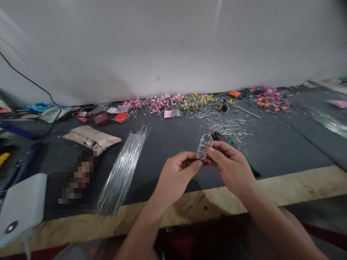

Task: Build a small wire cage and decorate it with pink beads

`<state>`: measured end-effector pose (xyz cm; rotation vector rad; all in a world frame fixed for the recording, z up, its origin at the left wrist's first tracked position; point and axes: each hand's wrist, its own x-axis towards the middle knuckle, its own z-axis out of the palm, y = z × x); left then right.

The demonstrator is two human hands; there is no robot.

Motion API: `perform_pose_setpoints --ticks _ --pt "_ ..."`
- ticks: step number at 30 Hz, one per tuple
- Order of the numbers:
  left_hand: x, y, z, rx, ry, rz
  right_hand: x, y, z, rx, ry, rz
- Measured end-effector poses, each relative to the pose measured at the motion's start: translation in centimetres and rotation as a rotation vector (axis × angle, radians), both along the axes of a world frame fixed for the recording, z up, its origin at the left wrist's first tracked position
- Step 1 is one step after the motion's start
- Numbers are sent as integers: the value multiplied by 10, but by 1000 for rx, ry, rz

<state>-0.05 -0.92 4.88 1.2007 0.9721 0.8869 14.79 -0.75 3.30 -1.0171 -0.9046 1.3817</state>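
Wire frame: we have the small silvery wire frame (204,147) in both hands, held up over the desk (165,137), toward its near edge and right of the middle.
Left hand: our left hand (176,175) pinches the lower end of the frame, thumb and fingers closed on it.
Right hand: the fingers of our right hand (234,168) grasp the frame's right side, the thumb laid against its wires.
Green-handled tool: partly hidden behind our right hand, it (252,167) lies on the desk.
Wires: a long bundle of straight wires (121,171) reaches the desk's near edge, left of our hands; a loose wire pile (230,126) lies beyond our right hand.
Colored heads: pink stems (162,101) and yellow stems (199,100) lie along the far edge, a pink-and-orange bunch (271,98) farther right.
Left side: we see a beige packet (93,138) and, at the near left corner, a white device (23,209) with a cable.
Writing: the device's round dark mark is too blurred for us to read.
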Motion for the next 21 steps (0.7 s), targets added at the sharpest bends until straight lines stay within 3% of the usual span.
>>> perform_pose_setpoints --ticks 10,21 --pt "7 1 -4 -81 0 34 4 -2 4 -22 55 -58" --pt "6 -3 -3 -62 -13 -101 8 -5 11 -41 4 -39"
